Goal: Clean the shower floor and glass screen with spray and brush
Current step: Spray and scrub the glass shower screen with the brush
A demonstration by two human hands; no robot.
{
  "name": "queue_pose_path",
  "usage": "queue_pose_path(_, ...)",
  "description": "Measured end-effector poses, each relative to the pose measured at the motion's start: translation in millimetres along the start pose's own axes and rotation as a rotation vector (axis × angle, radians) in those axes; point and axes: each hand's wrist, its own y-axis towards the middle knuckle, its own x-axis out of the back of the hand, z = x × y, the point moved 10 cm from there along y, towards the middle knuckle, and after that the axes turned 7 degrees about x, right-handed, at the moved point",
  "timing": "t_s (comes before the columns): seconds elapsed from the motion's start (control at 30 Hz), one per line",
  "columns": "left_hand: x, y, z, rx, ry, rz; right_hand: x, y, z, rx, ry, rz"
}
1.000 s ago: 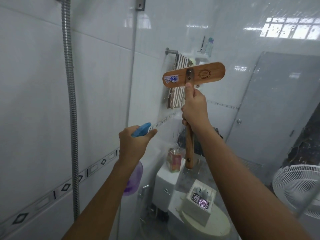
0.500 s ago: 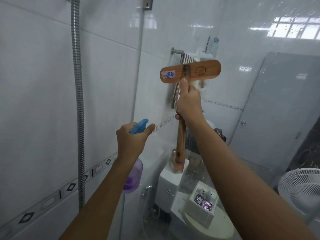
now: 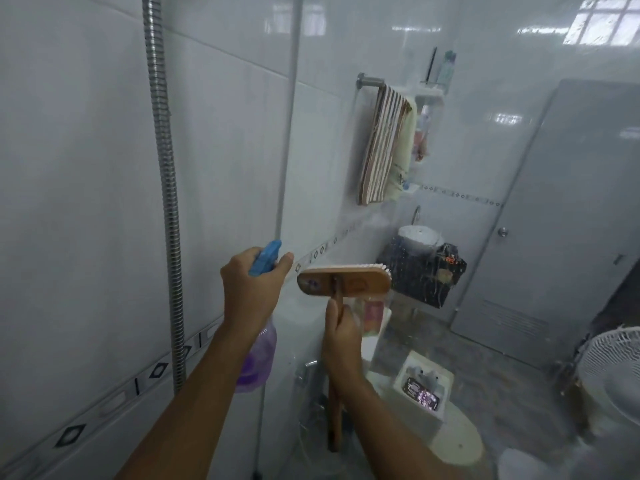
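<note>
In the centre of the frame my left hand [image 3: 251, 289] is wrapped around the neck of the spray bottle [image 3: 258, 355], fingers closed on it, with the blue trigger head [image 3: 266, 257] poking out above my knuckles and the translucent purple body hanging below my wrist. Just to the right of it, my right hand [image 3: 341, 344] is clenched around the wooden handle of the brush [image 3: 344, 280]; the handle runs down past my forearm toward the lower middle of the frame. The brush head lies crosswise, level with my left hand and just beside it, its wooden back facing me and its white bristles pointing away against the glass screen [image 3: 485, 168], which fills the right and centre of the frame and is streaked with wet spots. The left edge of the glass runs up through the upper middle of the picture. At the left a metal shower hose [image 3: 162, 168] hangs down the white tiled wall [image 3: 69, 168]. Through the glass I see a striped towel [image 3: 381, 147] on a rail in the upper right, a small white basin [image 3: 419, 237] on a dark cabinet at centre right, a toilet [image 3: 460, 441] at the bottom, a grey door [image 3: 571, 202] at the right, and a white fan [image 3: 613, 368] at the lower right edge. The shower floor is out of my view.
</note>
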Motion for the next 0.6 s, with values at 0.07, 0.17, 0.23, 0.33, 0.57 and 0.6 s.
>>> queue_pose_path(0.07, -1.7, 0.4, -1.0, -0.002, -0.002, 0.012, 1.6, 21.1, 36.1, 0.070, -0.045, -0.003)
queue_pose_path(0.17, -3.1, 0.8, -4.8, 0.002, -0.006, 0.020, 9.5, 71.7, 121.6, 0.205, 0.013, -0.054)
queue_pose_path(0.23, -1.7, 2.1, -7.4, -0.010, -0.016, 0.005, 16.4, 100.2, 169.4, 0.260, 0.030, -0.072)
queue_pose_path(0.33, -1.4, 4.6, -7.7, -0.015, -0.014, 0.002, 15.1, 105.2, 177.9, 0.275, 0.026, -0.076)
queue_pose_path(0.57, 4.9, 8.9, -7.7, -0.047, -0.022, -0.004, -15.1, 6.2, 17.9, 0.014, -0.085, 0.013)
queue_pose_path(0.6, 4.2, 8.8, -7.2, -0.050, -0.018, 0.000, -12.3, 8.4, 19.2, 0.018, -0.093, 0.014)
